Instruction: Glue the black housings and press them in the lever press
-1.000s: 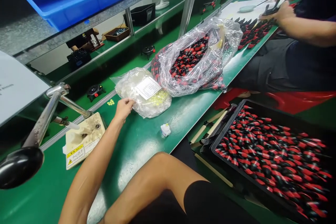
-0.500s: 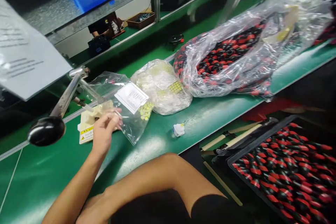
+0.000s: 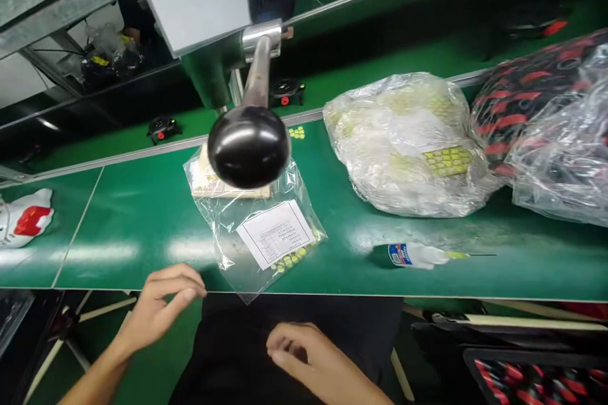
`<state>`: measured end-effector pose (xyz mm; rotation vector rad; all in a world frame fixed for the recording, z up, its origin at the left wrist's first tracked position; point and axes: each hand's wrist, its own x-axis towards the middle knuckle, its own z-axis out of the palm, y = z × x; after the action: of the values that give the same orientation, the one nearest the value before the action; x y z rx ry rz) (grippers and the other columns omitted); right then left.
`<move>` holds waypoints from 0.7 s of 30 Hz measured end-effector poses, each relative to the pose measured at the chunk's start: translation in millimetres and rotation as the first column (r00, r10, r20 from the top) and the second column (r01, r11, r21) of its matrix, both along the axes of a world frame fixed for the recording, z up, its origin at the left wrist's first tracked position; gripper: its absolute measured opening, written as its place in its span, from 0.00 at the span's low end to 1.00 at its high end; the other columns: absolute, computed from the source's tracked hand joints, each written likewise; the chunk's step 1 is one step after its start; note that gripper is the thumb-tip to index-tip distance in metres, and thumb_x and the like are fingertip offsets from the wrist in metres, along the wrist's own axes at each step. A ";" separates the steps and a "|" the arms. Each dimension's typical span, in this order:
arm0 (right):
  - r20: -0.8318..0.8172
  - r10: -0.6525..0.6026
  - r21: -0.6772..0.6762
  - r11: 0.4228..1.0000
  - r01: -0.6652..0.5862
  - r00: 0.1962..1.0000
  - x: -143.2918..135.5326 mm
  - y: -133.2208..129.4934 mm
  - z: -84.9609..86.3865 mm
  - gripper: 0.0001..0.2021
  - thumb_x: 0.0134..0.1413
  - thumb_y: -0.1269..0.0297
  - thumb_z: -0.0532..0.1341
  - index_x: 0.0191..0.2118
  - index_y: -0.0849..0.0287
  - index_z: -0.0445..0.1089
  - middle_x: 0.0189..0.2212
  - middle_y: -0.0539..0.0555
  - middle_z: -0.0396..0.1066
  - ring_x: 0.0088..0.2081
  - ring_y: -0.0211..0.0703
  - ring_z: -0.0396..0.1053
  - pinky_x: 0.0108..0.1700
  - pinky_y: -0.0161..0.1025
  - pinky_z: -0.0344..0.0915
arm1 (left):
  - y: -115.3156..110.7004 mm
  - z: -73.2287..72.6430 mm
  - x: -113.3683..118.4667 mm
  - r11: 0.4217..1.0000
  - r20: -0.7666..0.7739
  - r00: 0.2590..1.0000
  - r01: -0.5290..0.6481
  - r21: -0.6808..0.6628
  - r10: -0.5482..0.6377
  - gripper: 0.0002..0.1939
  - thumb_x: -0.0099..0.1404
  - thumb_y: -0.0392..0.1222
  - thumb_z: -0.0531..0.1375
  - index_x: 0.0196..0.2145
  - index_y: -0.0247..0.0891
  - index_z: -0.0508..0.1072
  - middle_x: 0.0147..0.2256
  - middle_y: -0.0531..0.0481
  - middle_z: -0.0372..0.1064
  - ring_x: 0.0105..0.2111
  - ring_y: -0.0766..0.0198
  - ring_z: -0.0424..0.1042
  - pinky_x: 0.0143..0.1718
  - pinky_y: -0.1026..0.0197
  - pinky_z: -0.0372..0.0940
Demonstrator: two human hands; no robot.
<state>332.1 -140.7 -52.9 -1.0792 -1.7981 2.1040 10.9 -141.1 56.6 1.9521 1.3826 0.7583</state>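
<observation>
My left hand hovers by the front edge of the green bench, fingers loosely bent and apart, holding nothing. My right hand is above my lap, its fingers loosely curled with a gap to the thumb; nothing shows in it. Between and beyond them lies a clear plastic bag with a white printed label and several small yellow pieces inside. The bag's far end covers part of a cream fixture, under a lever with a black ball knob.
A small bottle with a needle tip lies on its side to the right. Behind it sits a wrapped bundle of yellow pieces, beside bagged red-and-black parts. A crate of similar parts is low right. A white-and-red object lies left.
My view has swung left. The clear bag, earlier at my left hand's fingers, now lies flat on the bench. Both hands have drawn back to the front edge and moved apart.
</observation>
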 end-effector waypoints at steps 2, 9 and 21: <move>-0.031 -0.156 -0.055 0.987 0.154 0.987 3.2 1.5 4.6 0.16 0.68 0.51 0.60 0.40 0.56 0.79 0.37 0.54 0.80 0.42 0.46 0.77 0.46 0.40 0.68 | 17.5 19.3 -8.3 0.978 -0.077 0.996 -0.036 0.205 0.053 0.12 0.78 0.39 0.58 0.49 0.46 0.83 0.45 0.47 0.81 0.46 0.59 0.80 0.47 0.59 0.74; -0.131 -0.324 0.041 0.943 0.331 0.937 -2.2 14.1 18.1 0.19 0.71 0.45 0.59 0.39 0.56 0.77 0.37 0.54 0.79 0.40 0.43 0.77 0.46 0.39 0.70 | 167.4 38.2 -10.0 0.860 -0.108 0.950 -0.212 0.463 0.293 0.26 0.74 0.60 0.62 0.58 0.39 0.76 0.59 0.40 0.75 0.60 0.47 0.73 0.65 0.43 0.66; -0.064 -0.630 0.873 0.340 0.349 0.774 -8.6 42.7 16.2 0.08 0.75 0.61 0.59 0.49 0.56 0.73 0.43 0.54 0.79 0.40 0.44 0.76 0.41 0.40 0.70 | 84.5 64.8 -95.9 0.964 -0.025 0.967 -0.249 0.095 0.252 0.08 0.66 0.46 0.71 0.32 0.43 0.81 0.39 0.48 0.79 0.40 0.57 0.76 0.44 0.53 0.71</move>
<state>323.5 -98.0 -36.7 -1.3703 -1.8764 0.5039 -85.0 -56.7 121.4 1.8881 1.6652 0.9199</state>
